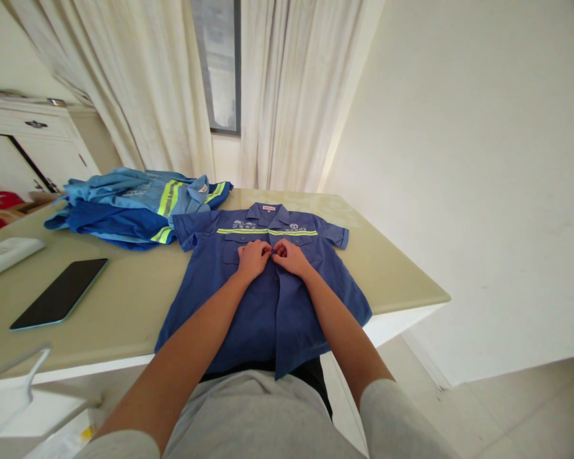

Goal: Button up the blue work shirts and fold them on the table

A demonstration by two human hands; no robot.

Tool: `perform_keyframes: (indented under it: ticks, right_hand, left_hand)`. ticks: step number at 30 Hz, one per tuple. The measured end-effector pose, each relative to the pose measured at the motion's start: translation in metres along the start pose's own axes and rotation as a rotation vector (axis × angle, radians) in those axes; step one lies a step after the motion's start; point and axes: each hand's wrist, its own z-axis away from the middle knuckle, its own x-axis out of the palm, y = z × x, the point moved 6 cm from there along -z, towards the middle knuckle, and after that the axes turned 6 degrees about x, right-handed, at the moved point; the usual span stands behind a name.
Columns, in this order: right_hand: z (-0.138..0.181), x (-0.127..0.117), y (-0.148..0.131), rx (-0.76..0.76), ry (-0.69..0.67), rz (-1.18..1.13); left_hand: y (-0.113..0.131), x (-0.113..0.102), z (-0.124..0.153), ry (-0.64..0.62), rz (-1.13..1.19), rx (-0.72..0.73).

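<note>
A dark blue short-sleeved work shirt (249, 306) lies front side up on the table, its collar away from me and its hem hanging over the near edge. A yellow reflective stripe crosses its chest, with white printing above. My left hand (254, 258) pinches the front placket between the two chest pockets. Right beside it, my right hand (289, 256) also pinches the placket, fingertips almost touching the left ones. Any button between the fingers is too small to make out. Below the hands the front edges hang loose.
A pile of blue work clothes (129, 204) with reflective stripes lies at the back left of the table (392, 274). A dark tablet (60, 293) and a white device (9, 255) are on the left. A white hanger (29, 382) is at the lower left. A wall (483, 178) stands on the right.
</note>
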Motion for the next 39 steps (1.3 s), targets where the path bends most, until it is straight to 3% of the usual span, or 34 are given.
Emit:
perform_keyframes:
  ticks: [12, 17, 24, 29, 34, 39]
  right_hand:
    - [0.000, 0.001, 0.000, -0.030, -0.067, -0.125]
    - [0.001, 0.003, -0.001, -0.048, -0.078, -0.066]
    - [0.002, 0.001, -0.002, -0.020, 0.032, 0.062]
    - [0.000, -0.007, -0.002, -0.001, 0.131, -0.023]
    - [-0.001, -0.006, -0.001, 0.002, 0.109, -0.055]
    - [-0.004, -0.015, 0.002, 0.026, 0.222, -0.121]
  left_hand:
    - [0.002, -0.004, 0.001, 0.002, 0.038, -0.003]
    - [0.003, -0.005, 0.001, 0.000, 0.029, 0.000]
    - [0.004, -0.005, 0.001, 0.008, 0.033, 0.009]
    - [0.006, -0.006, 0.002, 0.040, 0.055, 0.039]
    - [0.011, -0.005, 0.003, 0.032, 0.034, 0.108]
    - [0.011, -0.004, 0.004, 0.013, 0.041, 0.082]
